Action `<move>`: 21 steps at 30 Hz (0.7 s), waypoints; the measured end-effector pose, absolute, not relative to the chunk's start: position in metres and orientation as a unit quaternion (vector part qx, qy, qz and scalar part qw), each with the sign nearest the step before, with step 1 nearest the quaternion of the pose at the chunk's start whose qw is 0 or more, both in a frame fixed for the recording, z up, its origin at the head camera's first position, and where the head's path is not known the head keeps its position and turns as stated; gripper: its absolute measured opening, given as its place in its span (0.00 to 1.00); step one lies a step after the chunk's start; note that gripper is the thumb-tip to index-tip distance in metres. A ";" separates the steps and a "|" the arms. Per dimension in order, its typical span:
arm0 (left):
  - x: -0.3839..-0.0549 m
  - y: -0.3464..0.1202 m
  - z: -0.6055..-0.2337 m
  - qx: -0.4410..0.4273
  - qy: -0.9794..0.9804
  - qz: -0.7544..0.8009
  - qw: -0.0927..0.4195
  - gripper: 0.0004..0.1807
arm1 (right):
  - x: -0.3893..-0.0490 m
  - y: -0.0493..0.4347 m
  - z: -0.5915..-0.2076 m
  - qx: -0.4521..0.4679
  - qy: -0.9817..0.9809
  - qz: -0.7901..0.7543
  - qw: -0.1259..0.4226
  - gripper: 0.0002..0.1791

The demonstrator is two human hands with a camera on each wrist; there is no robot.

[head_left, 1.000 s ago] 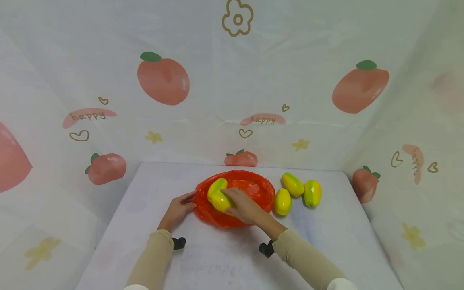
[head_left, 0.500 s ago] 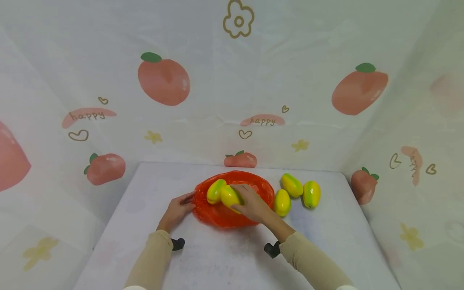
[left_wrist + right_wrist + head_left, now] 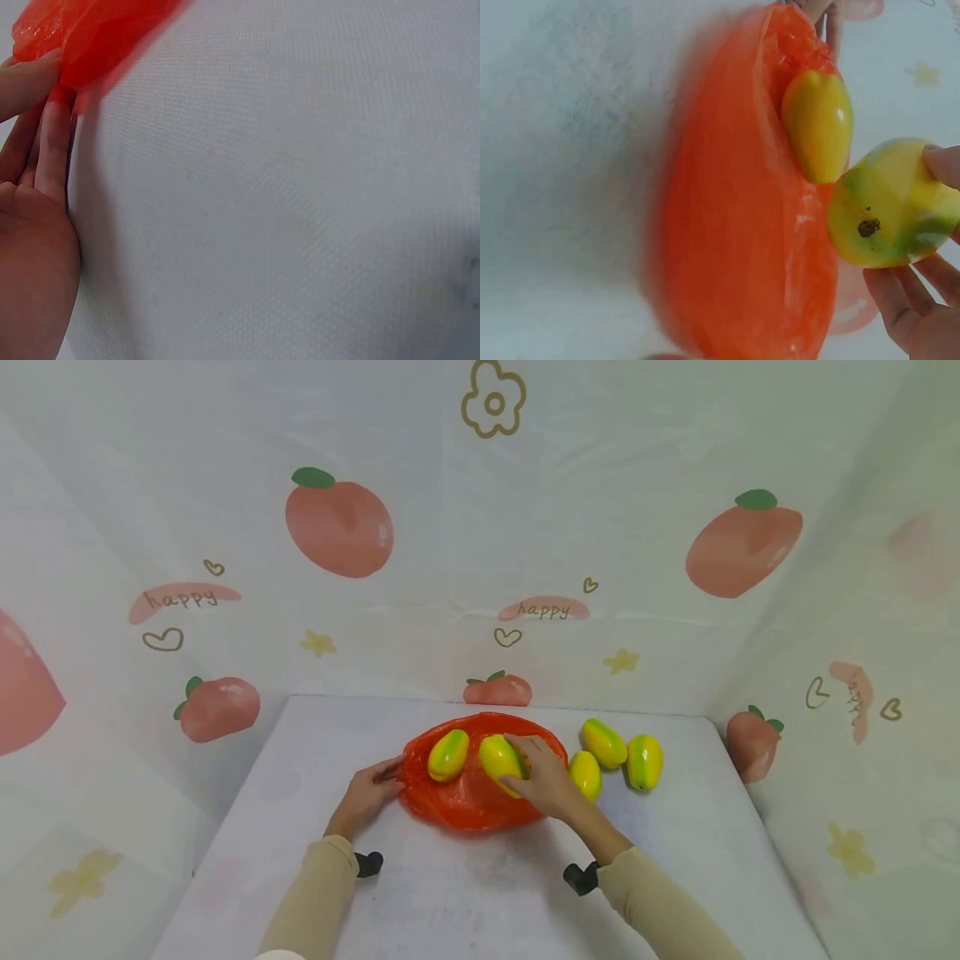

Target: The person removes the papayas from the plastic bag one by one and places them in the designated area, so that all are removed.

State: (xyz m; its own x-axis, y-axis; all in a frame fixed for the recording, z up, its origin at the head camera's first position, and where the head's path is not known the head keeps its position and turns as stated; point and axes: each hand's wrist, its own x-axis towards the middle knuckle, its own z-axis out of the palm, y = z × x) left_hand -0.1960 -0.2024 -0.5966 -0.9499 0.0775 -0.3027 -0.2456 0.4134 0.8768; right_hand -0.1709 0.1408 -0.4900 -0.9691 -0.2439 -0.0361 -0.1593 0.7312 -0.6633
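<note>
A red plastic bag (image 3: 465, 802) lies spread on the table with its mouth turned up. At its left end my left hand (image 3: 369, 795) pinches the gathered plastic (image 3: 97, 37), thumb on one side and fingers on the other. My right hand (image 3: 546, 781) grips a yellow-green papaya (image 3: 498, 758) over the right part of the bag, its thumb and fingers spread round it. The dark stem spot of this papaya (image 3: 885, 210) shows in the right wrist view. Another papaya (image 3: 448, 756) rests inside the bag, towards the left.
To the right of the bag, several more papayas lie on the white table (image 3: 450, 902): one papaya (image 3: 585, 774) close to the bag, another papaya (image 3: 604, 743) behind it, and a papaya (image 3: 646, 762) farthest right. A printed curtain (image 3: 435, 527) encloses the back and sides.
My right hand has moved right with its papaya, away from the papaya inside the bag, so a gap now shows between them. My left hand has stayed at the bag's left end.
</note>
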 end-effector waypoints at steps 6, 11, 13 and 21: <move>-0.196 -0.203 -0.596 -0.050 0.823 0.546 0.149 0.29 | -0.170 0.152 -0.489 -0.093 0.929 -0.353 0.054 0.41; -0.196 -0.203 -0.596 -0.054 0.821 0.549 0.149 0.29 | -0.169 0.163 -0.490 -0.082 0.932 -0.349 0.051 0.40; -0.195 -0.202 -0.596 -0.052 0.822 0.547 0.149 0.29 | -0.169 0.169 -0.491 -0.076 0.934 -0.345 0.048 0.40; -0.194 -0.201 -0.595 -0.048 0.826 0.543 0.145 0.29 | -0.169 0.194 -0.493 -0.067 0.936 -0.345 0.028 0.41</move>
State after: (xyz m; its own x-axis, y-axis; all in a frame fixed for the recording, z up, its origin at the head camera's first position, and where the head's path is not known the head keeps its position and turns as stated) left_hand -0.1938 -0.2010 -0.5946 -0.9533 0.0779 -0.2917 -0.2369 0.4063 0.8825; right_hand -0.1691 0.1939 -0.4929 -0.9893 -0.1456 -0.0061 -0.1068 0.7531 -0.6491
